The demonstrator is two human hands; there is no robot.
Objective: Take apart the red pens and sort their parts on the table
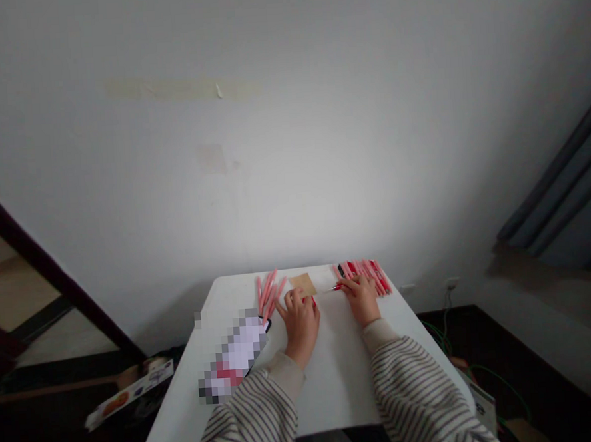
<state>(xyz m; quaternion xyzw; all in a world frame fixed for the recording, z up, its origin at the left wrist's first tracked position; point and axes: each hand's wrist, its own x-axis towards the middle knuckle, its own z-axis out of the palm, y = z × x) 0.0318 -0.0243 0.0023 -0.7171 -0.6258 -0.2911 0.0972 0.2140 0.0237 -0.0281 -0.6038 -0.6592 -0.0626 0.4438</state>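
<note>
My left hand [301, 319] is over the middle of the white table [340, 378], fingers curled down beside a small tan piece of paper or card [303, 284]. A bit of red shows at its fingertips, but what it holds is too small to make out. My right hand [363, 300] pinches a slim red pen [337, 287], its tip pointing left toward my left hand. A thin pale strip lies between the two hands. Right behind my right hand is a row of pink and red pens [373, 276]. Several pink pens [267, 295] lie loosely left of my left hand.
A phone [238, 358], blurred out, lies on the table's left side. The table's far edge meets a plain wall [293, 181]. A curtain [564, 191] hangs at right. Cables [440, 335] and boxes are on the floor right of the table; a printed box [130, 394] is at left.
</note>
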